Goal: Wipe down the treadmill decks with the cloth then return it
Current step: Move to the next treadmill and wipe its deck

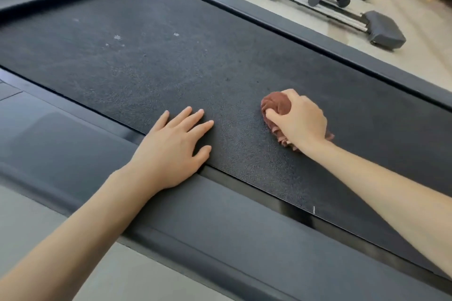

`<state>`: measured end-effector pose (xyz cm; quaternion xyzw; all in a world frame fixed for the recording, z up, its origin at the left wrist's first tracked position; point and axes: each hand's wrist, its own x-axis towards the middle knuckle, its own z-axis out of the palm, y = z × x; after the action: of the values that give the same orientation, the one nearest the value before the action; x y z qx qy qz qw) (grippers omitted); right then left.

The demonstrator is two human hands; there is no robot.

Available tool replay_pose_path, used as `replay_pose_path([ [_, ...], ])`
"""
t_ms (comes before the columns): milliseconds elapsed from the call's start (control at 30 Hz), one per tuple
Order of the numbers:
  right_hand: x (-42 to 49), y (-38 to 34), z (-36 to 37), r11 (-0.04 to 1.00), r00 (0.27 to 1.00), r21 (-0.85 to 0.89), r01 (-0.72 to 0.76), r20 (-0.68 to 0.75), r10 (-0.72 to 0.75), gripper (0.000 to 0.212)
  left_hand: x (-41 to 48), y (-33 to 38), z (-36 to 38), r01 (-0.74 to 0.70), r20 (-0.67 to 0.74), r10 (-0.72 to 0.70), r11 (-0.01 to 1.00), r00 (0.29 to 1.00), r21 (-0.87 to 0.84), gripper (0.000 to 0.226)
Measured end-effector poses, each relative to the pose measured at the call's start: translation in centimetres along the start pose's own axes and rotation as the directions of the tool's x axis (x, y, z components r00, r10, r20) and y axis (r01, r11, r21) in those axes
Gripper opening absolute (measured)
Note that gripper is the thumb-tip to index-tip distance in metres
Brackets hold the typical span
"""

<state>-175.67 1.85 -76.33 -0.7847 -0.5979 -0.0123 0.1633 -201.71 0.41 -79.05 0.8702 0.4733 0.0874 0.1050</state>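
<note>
The right hand (299,121) grips the bunched cloth (276,105) against the deck (171,61); the left hand (171,146) lies flat, fingers (193,116) spread; firm overlapping strokes toward the pale specks (117,38) would serve best.

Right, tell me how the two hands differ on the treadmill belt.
The left hand lies flat, fingers spread, holding nothing; the right hand is curled round the brown cloth. The left hand sits at the belt's near edge, the right hand farther in. Both are down on the belt.
</note>
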Motion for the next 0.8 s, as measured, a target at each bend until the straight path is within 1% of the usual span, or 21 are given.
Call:
replay_pose_path([
  [33, -1.1, -0.8, 0.3, 0.999, 0.999, -0.025, 0.036, -0.022, -0.037, 0.043, 0.0, -0.1, 0.1, 0.001, -0.011, -0.001, 1.0, 1.0, -0.005, 0.057],
  [100, -4.4, -2.2, 0.2, 0.975, 0.975, 0.021, 0.22, -0.023, -0.219, 0.043, 0.0, -0.1, 0.2, 0.015, -0.028, -0.015, 1.0, 0.999, -0.006, 0.057],
  [167, -7.6, -2.5, -0.8, 0.919, 0.922, 0.087, 0.385, 0.018, -0.388, 0.044, 0.0, 0.1, 0.3, 0.016, -0.02, -0.016, 1.0, 1.0, 0.004, 0.058],
  [233, -8.2, -1.6, -1.2, 0.865, 0.868, 0.118, 0.488, 0.037, -0.495, 0.045, 0.0, 0.2, 0.2, 0.005, -0.013, -0.004, 1.0, 1.0, 0.019, 0.058],
  [267, -7.5, -1.1, -1.3, 0.864, 0.866, 0.119, 0.489, 0.05, -0.497, 0.047, -0.1, 0.1, 0.2, 0.002, -0.018, -0.002, 1.0, 1.0, 0.019, 0.058],
  [367, -2.9, 0.7, -0.9, 0.919, 0.92, 0.099, 0.381, 0.059, -0.387, 0.044, -0.2, 0.1, 0.1, 0.013, -0.031, -0.013, 1.0, 0.999, 0.012, 0.059],
  [400, -0.8, 1.6, -0.5, 0.941, 0.942, 0.078, 0.329, 0.042, -0.333, 0.042, -0.2, 0.1, 0.1, 0.014, -0.031, -0.014, 1.0, 0.999, 0.012, 0.06],
  [467, 3.4, 3.4, 0.1, 0.982, 0.982, 0.018, 0.19, 0.003, -0.19, 0.041, -0.3, 0.3, 0.0, 0.014, -0.019, -0.014, 1.0, 1.0, 0.003, 0.055],
  [533, 7.1, 4.4, 0.8, 0.999, 0.998, -0.022, 0.049, -0.042, -0.05, 0.043, -0.3, 0.2, 0.1, 0.013, -0.013, -0.013, 1.0, 1.0, -0.004, 0.055],
  [567, 8.8, 4.2, 1.3, 0.999, 0.998, -0.04, 0.009, -0.056, -0.012, 0.044, -0.2, 0.1, 0.1, 0.019, -0.014, -0.019, 1.0, 1.0, 0.0, 0.055],
  [600, 10.2, 3.5, 1.9, 0.998, 0.998, -0.069, -0.001, -0.064, -0.003, 0.045, -0.3, 0.0, 0.1, 0.026, -0.016, -0.026, 1.0, 1.0, 0.006, 0.055],
  [667, 11.7, 1.1, 3.0, 0.994, 0.996, -0.103, 0.029, -0.08, -0.037, 0.047, -0.3, 0.1, 0.0, 0.036, -0.008, -0.036, 0.999, 0.999, 0.023, 0.054],
  [733, 11.9, -2.0, 3.9, 0.991, 0.99, -0.074, 0.111, -0.076, -0.117, 0.046, -0.3, 0.3, -0.2, 0.057, 0.01, -0.057, 0.998, 0.998, 0.014, 0.056],
  [800, 10.4, -5.2, 4.6, 0.97, 0.968, -0.039, 0.242, -0.058, -0.244, 0.045, -0.3, 0.5, -0.5, 0.065, 0.031, -0.066, 0.998, 0.997, 0.013, 0.06],
])
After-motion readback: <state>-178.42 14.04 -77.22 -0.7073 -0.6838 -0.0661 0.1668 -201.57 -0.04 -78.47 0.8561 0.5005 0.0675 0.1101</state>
